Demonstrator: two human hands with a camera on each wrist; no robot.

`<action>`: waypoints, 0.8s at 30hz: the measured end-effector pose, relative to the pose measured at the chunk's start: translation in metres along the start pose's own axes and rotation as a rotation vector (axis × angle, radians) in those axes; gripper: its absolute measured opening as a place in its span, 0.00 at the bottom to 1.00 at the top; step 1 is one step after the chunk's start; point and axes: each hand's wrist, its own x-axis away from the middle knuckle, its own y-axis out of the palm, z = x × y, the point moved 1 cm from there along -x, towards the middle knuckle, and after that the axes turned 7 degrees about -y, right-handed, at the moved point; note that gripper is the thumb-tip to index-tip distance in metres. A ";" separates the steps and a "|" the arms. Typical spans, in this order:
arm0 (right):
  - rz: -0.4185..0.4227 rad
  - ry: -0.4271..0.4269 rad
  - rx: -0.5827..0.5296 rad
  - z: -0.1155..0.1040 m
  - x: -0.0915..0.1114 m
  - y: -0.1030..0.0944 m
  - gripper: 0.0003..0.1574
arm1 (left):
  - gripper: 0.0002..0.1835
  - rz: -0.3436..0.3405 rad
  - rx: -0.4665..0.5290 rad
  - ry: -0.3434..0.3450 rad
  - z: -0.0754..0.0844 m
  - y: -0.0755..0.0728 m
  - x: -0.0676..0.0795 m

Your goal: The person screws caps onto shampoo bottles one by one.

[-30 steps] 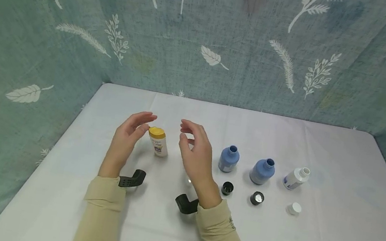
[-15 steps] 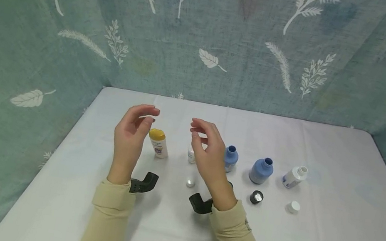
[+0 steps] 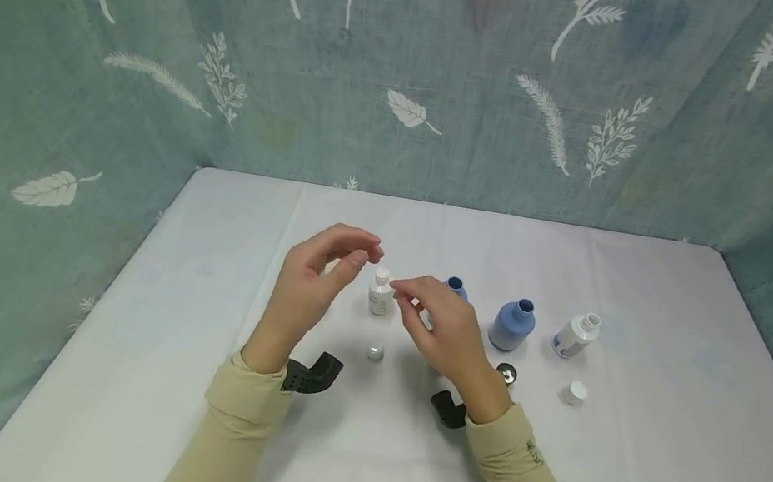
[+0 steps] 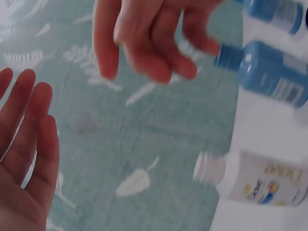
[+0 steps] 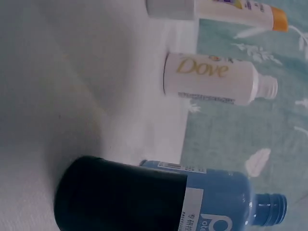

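Note:
In the head view my left hand point(image 3: 319, 285) hovers with loosely bent fingers to the left of a small white Dove bottle point(image 3: 381, 292), which stands upright without its cap. My right hand point(image 3: 445, 326) is just right of that bottle, its fingers holding nothing and overlapping the nearest blue bottle point(image 3: 457, 286). Both hands point(image 4: 159, 38) show empty in the left wrist view, above the two blue bottles point(image 4: 274, 72) and the Dove bottle point(image 4: 264, 178). A yellow-capped bottle point(image 5: 240, 13) is hidden behind my left hand in the head view, but the right wrist view shows it.
Farther right stand another uncapped blue bottle point(image 3: 513, 326) and a white uncapped bottle point(image 3: 576, 335). In front of the row lie a silver cap point(image 3: 375, 352), a black cap point(image 3: 506, 373) and a white cap point(image 3: 573, 392). Patterned green cloth point(image 3: 452, 116) rises behind the white table point(image 3: 394, 478).
Both hands have moved right. The left has gone from beside the yellow-capped bottle to beside the Dove bottle; the right has passed over the Dove bottle to the first blue bottle.

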 end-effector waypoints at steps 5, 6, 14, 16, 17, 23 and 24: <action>-0.010 0.074 -0.080 0.005 -0.001 -0.002 0.12 | 0.10 -0.138 -0.102 0.044 -0.019 -0.001 0.009; -0.024 0.082 -0.096 0.005 -0.002 -0.002 0.12 | 0.11 -0.166 -0.138 0.044 -0.025 -0.002 0.012; -0.134 0.172 -0.116 0.006 -0.007 -0.006 0.09 | 0.13 -0.165 -0.336 -0.165 -0.074 0.007 0.047; -0.131 0.195 -0.108 0.007 -0.005 -0.009 0.08 | 0.17 -0.106 -0.325 -0.260 -0.086 0.017 0.055; -0.129 0.205 -0.110 0.008 -0.004 -0.010 0.08 | 0.19 -0.075 -0.301 -0.308 -0.091 0.022 0.057; -0.131 0.224 -0.127 0.009 0.001 -0.012 0.08 | 0.31 0.078 -0.124 -0.498 -0.107 0.039 0.059; -0.130 0.228 -0.132 0.009 0.002 -0.012 0.08 | 0.32 0.082 -0.108 -0.518 -0.109 0.040 0.058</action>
